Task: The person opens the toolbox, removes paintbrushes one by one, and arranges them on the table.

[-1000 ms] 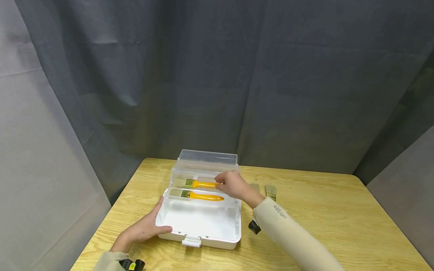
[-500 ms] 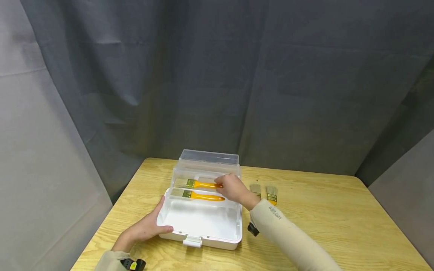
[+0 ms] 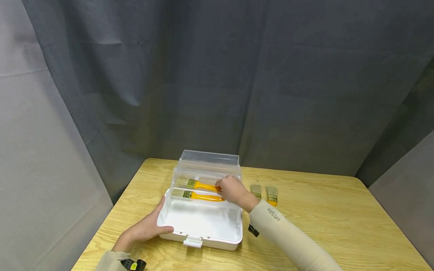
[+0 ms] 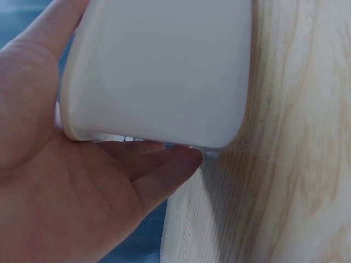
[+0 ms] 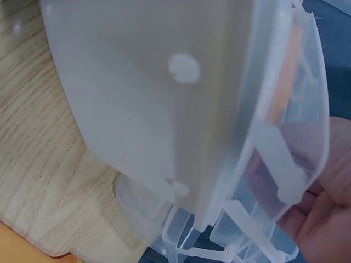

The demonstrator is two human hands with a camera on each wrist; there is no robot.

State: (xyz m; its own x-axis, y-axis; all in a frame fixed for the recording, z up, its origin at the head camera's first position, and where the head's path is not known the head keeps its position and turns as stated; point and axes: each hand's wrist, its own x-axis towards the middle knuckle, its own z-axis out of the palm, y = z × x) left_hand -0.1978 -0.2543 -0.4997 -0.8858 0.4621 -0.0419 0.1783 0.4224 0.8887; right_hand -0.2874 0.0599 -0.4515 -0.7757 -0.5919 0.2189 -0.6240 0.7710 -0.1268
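Note:
A white plastic storage box [image 3: 200, 218] stands with its clear lid [image 3: 210, 157] raised and its clear trays [image 3: 190, 173] unfolded above the back. My left hand [image 3: 144, 228] grips the left side, thumb over the rim; in the left wrist view its fingers bend around the box's corner. Two flat paintbrushes with yellow handles lie in the trays, bristles to the left: a back paintbrush [image 3: 201, 185] and a front paintbrush [image 3: 205, 197]. My right hand [image 3: 234, 192] pinches the back one's handle end. In the right wrist view, a clear tray wall partly covers those fingers.
Right of the box, two more paintbrushes, the nearer one [image 3: 255, 191] and the farther one [image 3: 272, 195], lie on the wooden table [image 3: 322, 218], partly hidden by the right arm. A white latch [image 3: 193, 241] hangs at the box front. Dark curtains [image 3: 203, 75] hang behind the table.
My right hand has shifted slightly toward the front, and the back paintbrush's handle end has swung toward the front one. My left hand keeps its place on the box.

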